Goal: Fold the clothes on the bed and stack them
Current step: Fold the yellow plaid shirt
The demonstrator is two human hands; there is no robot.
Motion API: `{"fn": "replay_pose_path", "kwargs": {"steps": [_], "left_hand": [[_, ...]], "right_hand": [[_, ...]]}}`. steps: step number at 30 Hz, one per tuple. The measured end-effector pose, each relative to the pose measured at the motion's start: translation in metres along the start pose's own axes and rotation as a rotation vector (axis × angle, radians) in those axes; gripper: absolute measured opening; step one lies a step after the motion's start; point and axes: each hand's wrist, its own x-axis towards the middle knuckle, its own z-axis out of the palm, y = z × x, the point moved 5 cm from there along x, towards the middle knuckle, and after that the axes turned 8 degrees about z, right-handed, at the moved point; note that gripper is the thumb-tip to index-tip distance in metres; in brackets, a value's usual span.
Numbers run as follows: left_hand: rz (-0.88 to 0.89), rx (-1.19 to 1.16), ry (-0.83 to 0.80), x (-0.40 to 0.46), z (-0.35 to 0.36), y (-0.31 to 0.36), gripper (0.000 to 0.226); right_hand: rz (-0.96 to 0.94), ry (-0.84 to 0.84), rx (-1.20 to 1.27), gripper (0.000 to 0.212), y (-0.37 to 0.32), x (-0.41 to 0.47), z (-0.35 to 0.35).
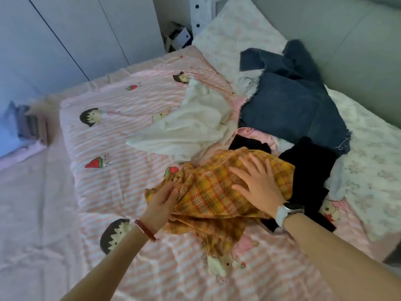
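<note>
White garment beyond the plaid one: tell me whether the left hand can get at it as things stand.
Probably yes. The white garment lies uncovered just beyond the left hand, which only touches the plaid garment's edge; nothing lies between.

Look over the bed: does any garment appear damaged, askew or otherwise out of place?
Nothing looks damaged. The clothes simply lie unfolded in a loose heap: the white garment is crumpled, the jeans sprawl with frayed hems, and black clothing lies bunched beside the yellow plaid garment, which the left hand and right hand are touching.
</note>
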Motion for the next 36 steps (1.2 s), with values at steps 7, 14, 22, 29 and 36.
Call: {"fn": "replay_pose_path", "kwargs": {"steps": [7,14,22,29,36], "left_hand": [[-0.23,0.361,-0.284,-0.165,-0.084,-0.063,0.016],[-0.49,0.559,-0.81,-0.332,-0.116,-0.144,0.026],[-0.115,0.615,-0.138,-0.262,-0.108,-0.128,0.034],[0.008,0.95,-0.63,-0.221,-0.075,-0.151,0.091],[0.048,1.005,-0.793,-0.169,-0.091,-0.13,0.031]], "right_hand": [[-0.113,-0.527,0.184,0.059,-0.155,-0.134,0.073],[-0.141,-0.444,0.349,0.031,-0.257,-0.256,0.1],[-0.072,-0.236,-0.065,0.071,-0.261,-0.151,0.094],[-0.359,-0.628,-0.143,0.055,-0.271,-0.145,0.127],[-0.239,-0.658,0.147,0.039,-0.214,-0.207,0.108]]}}
